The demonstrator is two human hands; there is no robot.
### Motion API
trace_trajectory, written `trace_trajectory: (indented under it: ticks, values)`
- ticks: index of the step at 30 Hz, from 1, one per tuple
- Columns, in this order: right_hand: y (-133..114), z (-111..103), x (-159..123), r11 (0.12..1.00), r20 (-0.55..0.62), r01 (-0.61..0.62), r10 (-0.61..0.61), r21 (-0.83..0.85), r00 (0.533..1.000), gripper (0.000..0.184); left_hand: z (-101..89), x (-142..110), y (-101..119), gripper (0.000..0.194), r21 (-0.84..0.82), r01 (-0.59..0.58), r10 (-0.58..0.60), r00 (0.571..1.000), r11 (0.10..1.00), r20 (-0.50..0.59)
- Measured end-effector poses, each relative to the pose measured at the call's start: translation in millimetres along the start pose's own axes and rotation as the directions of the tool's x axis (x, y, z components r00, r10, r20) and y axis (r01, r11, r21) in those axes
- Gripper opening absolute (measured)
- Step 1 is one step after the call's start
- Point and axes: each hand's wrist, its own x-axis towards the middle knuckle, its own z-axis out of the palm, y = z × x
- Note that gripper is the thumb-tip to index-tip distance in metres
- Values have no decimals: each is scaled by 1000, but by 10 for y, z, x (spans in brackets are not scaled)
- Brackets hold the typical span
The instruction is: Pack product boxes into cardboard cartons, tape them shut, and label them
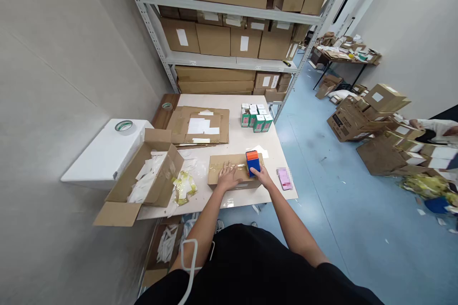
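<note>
Cable [192, 271], block [252, 162] (blue-orange), within right fingers [256, 172]

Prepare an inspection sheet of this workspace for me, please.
Surface: pale table, partly covered.
Work items: brown carton, with a blue-orange item over its right part.
Clutter: flattened cardboard, crumpled yellow-printed plastic, open carton of white pieces, green-white boxes, pink item.
Grips: left grip spread flat on the brown carton; right grip closed around the blue-orange item.
Cables: white cord-like loop by the left arm; otherwise nothing seen.
Surroundings: shelving with boxes behind the table, blue floor, another person's sleeve at far right.
</note>
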Motion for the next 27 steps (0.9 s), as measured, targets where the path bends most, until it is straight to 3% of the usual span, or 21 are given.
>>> trace_trajectory:
  ticks: [2, 5, 8, 10, 13, 15, 17, 22, 27]
  values:
    - [15, -16, -14, 1000, 11, -3, 2, 11, 1000, 59, -110, 49, 7, 87, -82, 6, -7, 1000, 997, -11]
    - [35, -25, -19, 1000, 27, -8, 7, 15, 1000, 61, -354, 211, 94, 59, -343, -22, -27, 990, 939, -140]
    - [42, -25, -4, 1000, 44, -4, 5, -31, 999, 65, -651, 437, 272, 58, -542, -145, 31, 976, 828, -213]
    - [39, -27, 6, 997, 58, 11, -6, -78, 998, 68, -840, 582, 400, 61, -580, -184, 95, 979, 794, -181]
    - [29, -29, 19, 993, 81, 28, -19, -115, 997, 67, -1040, 744, 529, 65, -625, -161, 203, 979, 764, -4]
    - [23, -28, 28, 993, 96, 32, -21, -115, 995, 64, -1100, 805, 555, 63, -643, -147, 271, 957, 752, 99]
    - [20, -24, 39, 992, 112, 35, -22, -120, 993, 62, -1113, 836, 545, 61, -639, -173, 305, 947, 750, 101]
    - [19, -16, 78, 978, 125, 64, -40, -200, 991, 62, -1080, 824, 466, 52, -578, -303, 309, 947, 758, -92]
    - [-84, 1, 162, 942, 121, 128, -95, -309, 988, 56, -1027, 696, 359, 42, -532, -344, 231, 935, 774, -268]
